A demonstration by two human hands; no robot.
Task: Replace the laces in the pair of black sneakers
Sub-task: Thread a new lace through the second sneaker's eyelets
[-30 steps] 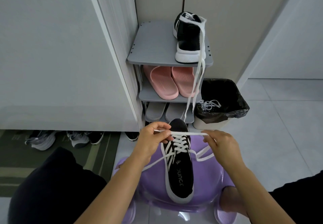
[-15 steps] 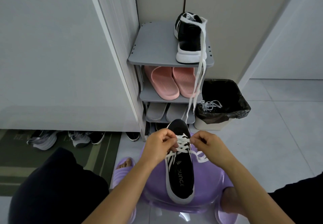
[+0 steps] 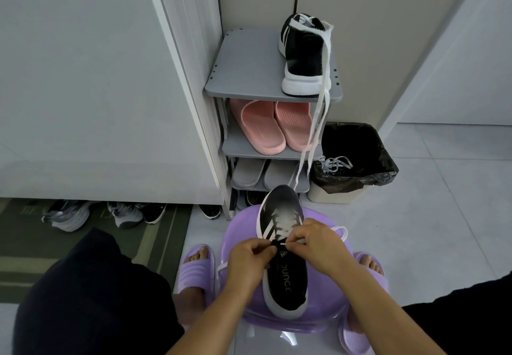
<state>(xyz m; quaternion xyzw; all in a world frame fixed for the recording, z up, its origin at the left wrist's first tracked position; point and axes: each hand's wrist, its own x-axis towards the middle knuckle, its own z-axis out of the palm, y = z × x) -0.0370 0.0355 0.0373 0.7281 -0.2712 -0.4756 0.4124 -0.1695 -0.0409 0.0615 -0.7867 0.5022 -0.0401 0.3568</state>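
A black sneaker (image 3: pixel 285 277) with white stripes lies on a purple stool (image 3: pixel 327 313), toe pointing away from me. My left hand (image 3: pixel 250 262) and my right hand (image 3: pixel 318 246) meet over its tongue, each pinching a white lace (image 3: pixel 342 232) close to the eyelets. One lace loop sticks out to the right of my right hand, and a loose end trails left of my left wrist. The second black sneaker (image 3: pixel 304 55) stands on the top of a grey shoe rack (image 3: pixel 249 77), its long white lace (image 3: pixel 315 130) hanging down past the shelves.
The rack holds pink slippers (image 3: pixel 266 130) and grey slippers (image 3: pixel 249 174) below. A bin with a black bag (image 3: pixel 357 160) to the right contains old laces (image 3: pixel 336 163). Several shoes (image 3: pixel 110 213) sit under the cabinet on the left, by a green mat (image 3: pixel 155 241). My feet wear purple slippers.
My hands have come together from a wide pull on the lace and moved down toward me, now pinching the lace at the tongue. The view has tilted slightly down.
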